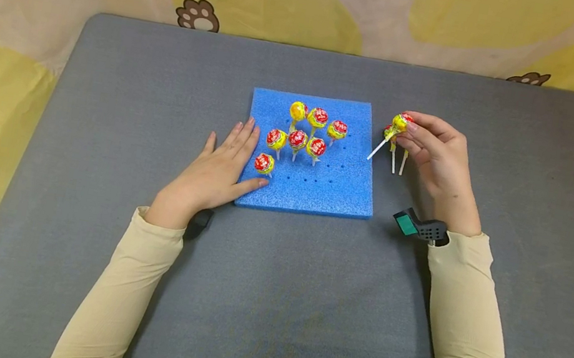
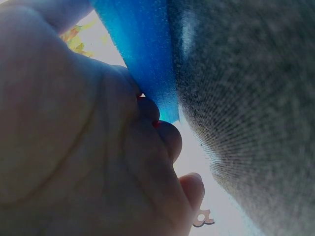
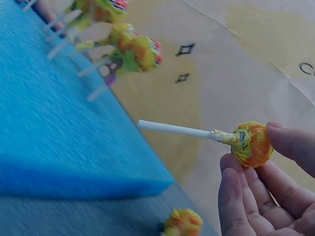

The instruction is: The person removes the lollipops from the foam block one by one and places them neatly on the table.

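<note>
A blue foam block with small holes lies on the table, and several lollipops in yellow and red wrappers stand upright in it. My left hand rests along the block's left edge, fingers straight, thumb over its front left corner. In the left wrist view the palm and fingers lie against the foam's side. By its wrapped head, my right hand pinches a lollipop just off the block's right edge. Its white stick points down and left, free of the foam.
Loose lollipops lie on the grey table right of the block, partly hidden by the right hand. A yellow patterned cloth hangs behind the table. A black and green wrist device sits at the right wrist.
</note>
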{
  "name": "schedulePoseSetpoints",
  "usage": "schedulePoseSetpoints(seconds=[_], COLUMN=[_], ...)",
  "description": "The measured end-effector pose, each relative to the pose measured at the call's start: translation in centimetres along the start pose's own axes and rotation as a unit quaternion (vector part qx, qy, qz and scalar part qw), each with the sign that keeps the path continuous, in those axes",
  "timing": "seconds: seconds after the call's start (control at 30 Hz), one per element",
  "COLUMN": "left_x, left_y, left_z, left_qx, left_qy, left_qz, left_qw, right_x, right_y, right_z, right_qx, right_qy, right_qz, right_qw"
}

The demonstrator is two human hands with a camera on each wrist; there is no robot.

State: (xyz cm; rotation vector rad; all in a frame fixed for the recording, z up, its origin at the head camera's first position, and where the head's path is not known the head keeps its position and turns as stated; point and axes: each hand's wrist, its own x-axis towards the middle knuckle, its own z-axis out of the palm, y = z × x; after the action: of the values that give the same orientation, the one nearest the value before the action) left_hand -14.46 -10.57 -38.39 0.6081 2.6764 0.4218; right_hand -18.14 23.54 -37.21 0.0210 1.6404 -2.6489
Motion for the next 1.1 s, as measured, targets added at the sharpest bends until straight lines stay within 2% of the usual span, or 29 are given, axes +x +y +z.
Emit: schedulePoseSetpoints(seconds=[0.57, 0.7, 0.93, 1.1], left_x=[0.0, 0.0, -0.1, 0.0], left_y=[0.0, 0.0, -0.1, 0.0], left_z=[0.0, 0.0, 0.1, 0.1], left_qx=[-0.001, -0.002, 0.001, 0.002], left_qy=[0.001, 0.000, 0.001, 0.000], left_qz=[0.000, 0.001, 0.001, 0.002], left_qw=[1.0000, 1.0000, 1.0000, 1.0000], right_x=[0.0, 0.1, 0.3, 0.4], right_y=[-2.1, -2.1, -1.6, -1.1], right_z=[-3.7, -4.5, -5.6, -6.0], right_qx=[0.038, 0.020, -0.018, -0.070], right_qy=[0.076, 0.089, 0.086, 0.093], right_qz=[-0.018, -0.010, 0.023, 0.033], right_qw=[0.9963, 0.9957, 0.9958, 0.9927])
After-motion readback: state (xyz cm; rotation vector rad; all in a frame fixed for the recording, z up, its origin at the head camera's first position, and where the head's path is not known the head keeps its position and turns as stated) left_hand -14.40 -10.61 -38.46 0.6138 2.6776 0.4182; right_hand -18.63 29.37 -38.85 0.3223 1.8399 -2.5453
